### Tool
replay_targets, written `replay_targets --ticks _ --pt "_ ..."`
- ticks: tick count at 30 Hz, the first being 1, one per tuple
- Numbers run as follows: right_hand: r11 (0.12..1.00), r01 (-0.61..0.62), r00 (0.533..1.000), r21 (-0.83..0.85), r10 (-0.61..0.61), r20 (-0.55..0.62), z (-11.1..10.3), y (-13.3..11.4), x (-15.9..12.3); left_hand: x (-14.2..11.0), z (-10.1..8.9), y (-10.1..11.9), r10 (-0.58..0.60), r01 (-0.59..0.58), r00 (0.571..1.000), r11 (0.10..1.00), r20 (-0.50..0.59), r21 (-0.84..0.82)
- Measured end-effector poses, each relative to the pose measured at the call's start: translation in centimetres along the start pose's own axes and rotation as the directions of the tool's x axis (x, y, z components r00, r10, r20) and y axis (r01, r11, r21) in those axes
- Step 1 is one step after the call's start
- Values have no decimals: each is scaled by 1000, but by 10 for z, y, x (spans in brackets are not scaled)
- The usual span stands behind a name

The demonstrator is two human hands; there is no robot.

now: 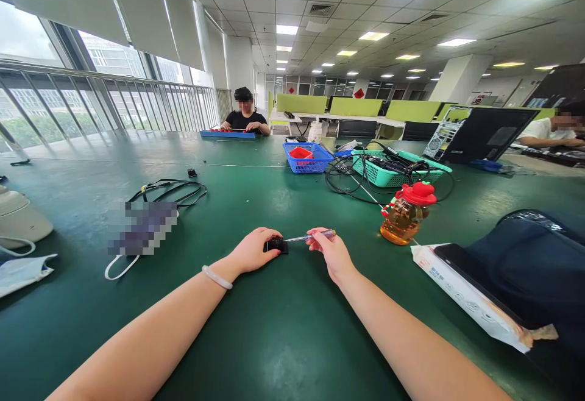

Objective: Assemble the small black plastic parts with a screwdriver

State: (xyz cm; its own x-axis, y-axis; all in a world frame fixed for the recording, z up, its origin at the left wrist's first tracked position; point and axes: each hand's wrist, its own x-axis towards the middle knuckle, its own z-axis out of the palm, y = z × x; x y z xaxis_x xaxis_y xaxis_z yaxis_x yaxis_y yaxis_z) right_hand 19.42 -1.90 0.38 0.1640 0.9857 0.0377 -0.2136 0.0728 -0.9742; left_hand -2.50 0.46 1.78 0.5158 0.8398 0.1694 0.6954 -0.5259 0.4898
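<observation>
My left hand [252, 251], with a pale bangle at the wrist, is closed around a small black part [276, 244] on the green table [283, 315]. The fingers cover much of that part, so I cannot make out its kind. Between the thumb and fingers of my right hand [333, 256] is a slim screwdriver [297, 239] with a see-through purplish handle. It lies nearly level, and its metal shaft points left. The tip reaches the right side of the black part; whether it touches is too small to tell.
A red-lidded bottle [406, 215] stands right of my hands, near a wipes pack [470, 297] with a black phone on it. Behind are a blue basket [308, 163] and a green basket [384, 175] of cables. A person [244, 114] sits across the table.
</observation>
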Motion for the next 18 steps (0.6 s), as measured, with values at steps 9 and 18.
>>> replay_targets --ticks 9,18 --pt "996 -61 998 62 60 10 1 1 0 -1 1 1 39 -38 999 999 23 -38" --pt "994 -87 994 71 81 74 2 1 -1 -2 0 1 85 -83 996 995 40 -54"
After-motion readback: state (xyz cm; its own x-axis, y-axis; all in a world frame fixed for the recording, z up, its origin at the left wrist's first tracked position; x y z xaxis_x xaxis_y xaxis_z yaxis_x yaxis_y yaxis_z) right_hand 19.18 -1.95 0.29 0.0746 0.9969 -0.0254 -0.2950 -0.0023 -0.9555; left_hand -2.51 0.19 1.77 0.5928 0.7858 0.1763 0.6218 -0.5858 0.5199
